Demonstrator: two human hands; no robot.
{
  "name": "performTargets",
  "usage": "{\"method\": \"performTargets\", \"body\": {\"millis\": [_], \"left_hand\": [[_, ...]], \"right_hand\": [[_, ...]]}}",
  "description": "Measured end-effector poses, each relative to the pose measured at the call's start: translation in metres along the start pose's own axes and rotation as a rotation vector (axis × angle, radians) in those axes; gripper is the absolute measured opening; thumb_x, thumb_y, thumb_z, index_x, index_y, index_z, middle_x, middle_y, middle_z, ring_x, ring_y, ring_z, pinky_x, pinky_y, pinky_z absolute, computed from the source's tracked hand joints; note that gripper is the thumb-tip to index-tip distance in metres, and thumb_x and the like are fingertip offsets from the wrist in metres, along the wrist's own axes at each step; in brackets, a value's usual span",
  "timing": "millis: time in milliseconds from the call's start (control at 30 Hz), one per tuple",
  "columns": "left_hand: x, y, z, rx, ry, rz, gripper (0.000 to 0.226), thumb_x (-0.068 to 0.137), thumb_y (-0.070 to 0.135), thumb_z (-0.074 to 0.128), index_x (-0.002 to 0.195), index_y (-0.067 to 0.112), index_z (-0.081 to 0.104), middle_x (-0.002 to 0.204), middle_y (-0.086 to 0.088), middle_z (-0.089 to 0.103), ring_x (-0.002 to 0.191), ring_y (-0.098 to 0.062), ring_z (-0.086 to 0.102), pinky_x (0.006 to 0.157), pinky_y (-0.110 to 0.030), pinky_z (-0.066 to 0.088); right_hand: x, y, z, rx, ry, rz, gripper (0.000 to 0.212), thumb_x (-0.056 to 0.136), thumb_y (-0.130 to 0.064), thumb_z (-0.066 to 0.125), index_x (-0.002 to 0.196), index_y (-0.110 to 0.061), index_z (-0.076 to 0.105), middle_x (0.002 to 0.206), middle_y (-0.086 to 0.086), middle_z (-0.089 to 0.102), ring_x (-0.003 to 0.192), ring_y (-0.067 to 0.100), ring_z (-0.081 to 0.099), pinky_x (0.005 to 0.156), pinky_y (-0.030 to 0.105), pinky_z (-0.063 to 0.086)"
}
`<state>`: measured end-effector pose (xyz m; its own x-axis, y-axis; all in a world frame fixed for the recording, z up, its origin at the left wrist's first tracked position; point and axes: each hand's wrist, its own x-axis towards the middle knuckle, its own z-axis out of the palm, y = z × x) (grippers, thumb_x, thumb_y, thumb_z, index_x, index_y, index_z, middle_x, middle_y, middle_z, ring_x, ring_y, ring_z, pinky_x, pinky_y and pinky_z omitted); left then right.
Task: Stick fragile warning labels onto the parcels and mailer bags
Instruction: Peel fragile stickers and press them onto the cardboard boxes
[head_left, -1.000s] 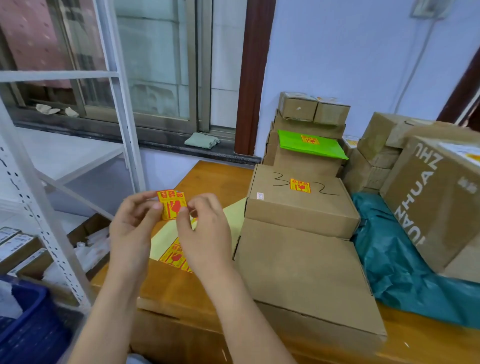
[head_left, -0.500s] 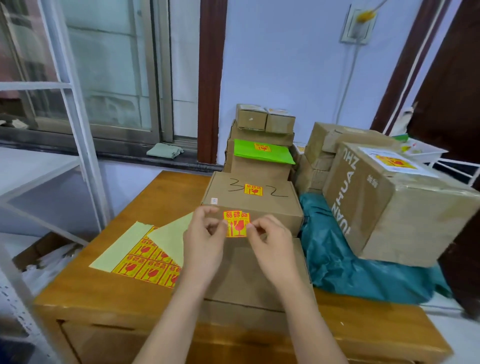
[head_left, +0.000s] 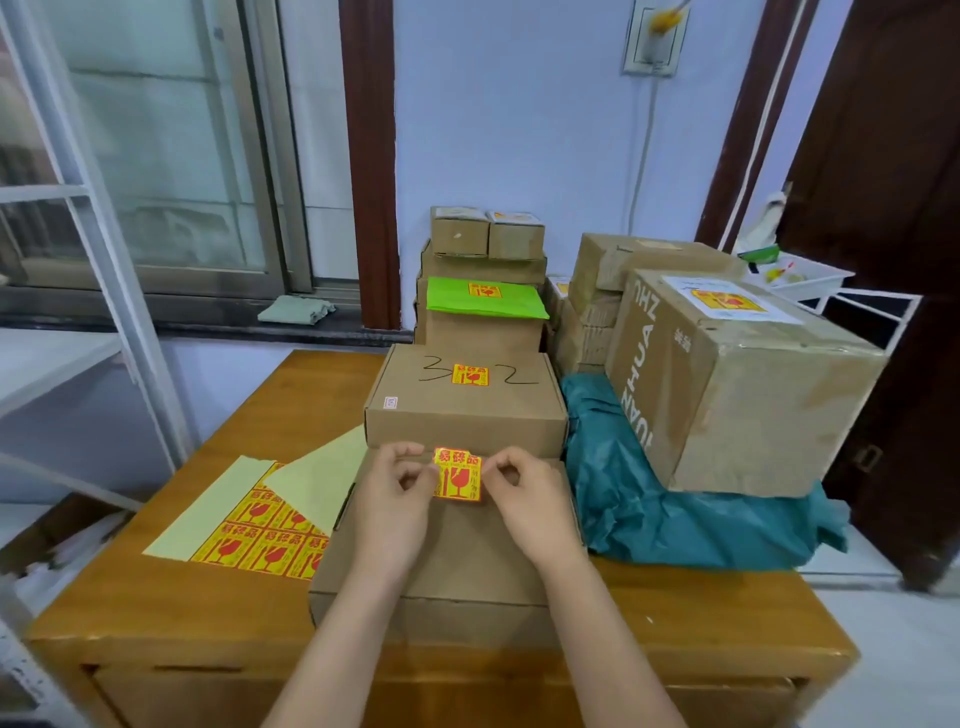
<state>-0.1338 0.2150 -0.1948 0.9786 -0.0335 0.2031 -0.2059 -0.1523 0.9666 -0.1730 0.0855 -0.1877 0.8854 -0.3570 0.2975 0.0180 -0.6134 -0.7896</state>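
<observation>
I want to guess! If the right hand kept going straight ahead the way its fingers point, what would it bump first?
Probably the box marked 3 2: its front wall stands just beyond the right hand, which pinches the sticker. Depth is uncertain.

Two bare hands: left hand, right hand, one loose yellow-and-red fragile label between them. One yellow backing sheet of labels on one wooden table. One green mailer bag. One teal plastic bag. Brown cardboard boxes: at least eight, rear stack unclear. Four stuck labels plainly visible.
</observation>
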Motion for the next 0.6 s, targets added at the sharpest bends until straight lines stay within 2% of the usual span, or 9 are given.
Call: {"method": "performTargets", "body": {"millis": [133,367,467,600], "left_hand": [[-0.0002,0.0001,0.0005,0.023,-0.015,0.025,0.012,0.091,0.015,0.061,0.1,0.023,0.056,0.084,0.002,0.068,0.085,-0.01,0.063,0.074,-0.028,0.047],[0.0009,-0.0032,0.0011,0.05,-0.035,0.046,0.012,0.091,0.016,0.061,0.098,0.025,0.057,0.083,0.003,0.069,0.084,-0.007,0.063,0.068,-0.019,0.045],[0.0016,-0.0034,0.0017,0.055,-0.031,0.05,0.013,0.09,0.014,0.062,0.098,0.023,0.058,0.081,0.002,0.069,0.082,-0.008,0.063,0.069,-0.023,0.046],[0.0022,-0.0034,0.0029,0.102,-0.03,0.068,0.012,0.09,0.015,0.063,0.099,0.021,0.059,0.082,0.005,0.068,0.082,-0.007,0.064,0.071,-0.027,0.05]], "right_hand": [[0.0009,0.0015,-0.0002,0.024,0.013,0.001,0.013,0.094,-0.018,0.054,0.084,-0.021,0.062,0.079,-0.008,0.062,0.07,-0.001,0.053,0.059,0.009,0.04],[0.002,0.0039,0.0014,0.016,0.016,0.012,0.01,0.094,-0.02,0.055,0.085,-0.022,0.061,0.084,-0.007,0.063,0.077,0.002,0.056,0.059,0.009,0.04],[0.0035,0.0056,0.0025,0.042,0.037,0.032,0.012,0.092,-0.017,0.056,0.081,-0.02,0.062,0.081,-0.005,0.063,0.075,0.007,0.056,0.057,0.009,0.038],[0.0045,0.0082,0.0033,0.035,0.047,0.044,0.013,0.092,-0.017,0.056,0.082,-0.021,0.062,0.084,-0.002,0.064,0.072,0.006,0.055,0.055,0.011,0.037]]}}
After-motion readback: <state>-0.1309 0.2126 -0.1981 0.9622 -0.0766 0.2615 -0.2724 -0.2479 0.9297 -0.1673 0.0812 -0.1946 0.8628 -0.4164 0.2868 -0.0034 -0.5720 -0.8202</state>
